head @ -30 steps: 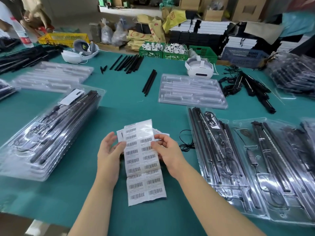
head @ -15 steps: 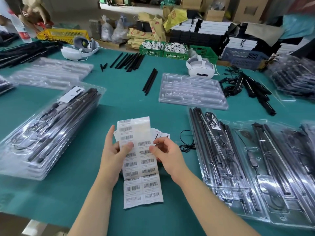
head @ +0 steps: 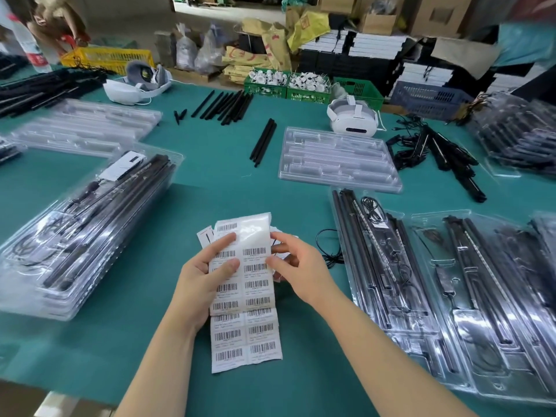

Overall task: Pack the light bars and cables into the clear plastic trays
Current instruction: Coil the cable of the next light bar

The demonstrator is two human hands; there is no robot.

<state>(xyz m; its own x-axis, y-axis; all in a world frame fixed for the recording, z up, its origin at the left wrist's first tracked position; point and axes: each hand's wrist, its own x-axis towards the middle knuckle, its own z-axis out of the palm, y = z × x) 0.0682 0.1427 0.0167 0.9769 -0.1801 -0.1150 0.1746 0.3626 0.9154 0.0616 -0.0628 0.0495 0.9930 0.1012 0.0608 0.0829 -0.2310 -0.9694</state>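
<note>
My left hand [head: 207,275] holds a sheet of barcode stickers [head: 246,326] over the green table, thumb and forefinger on its face. My right hand [head: 296,266] pinches the sheet's right edge beside a label. The sheet's upper right corner is bare backing. A stack of packed clear trays [head: 81,224] with black light bars lies to the left. Packed trays [head: 391,281] with bars and cables lie to the right. An unfilled clear tray [head: 337,158] sits ahead. Loose black light bars [head: 263,142] lie beyond the hands.
A loose black cable [head: 328,248] lies right of my hands. More black bars [head: 225,105] and tangled cables [head: 433,155] sit farther back. Two white headsets [head: 352,118] rest on the table. Green crates [head: 301,85] and boxes line the far edge. More clear trays [head: 84,127] lie at far left.
My left hand slid up the sticker sheet, its thumb now on the face. My right hand moved in to pinch the sheet's right edge. The sheet shifted slightly up and left.
</note>
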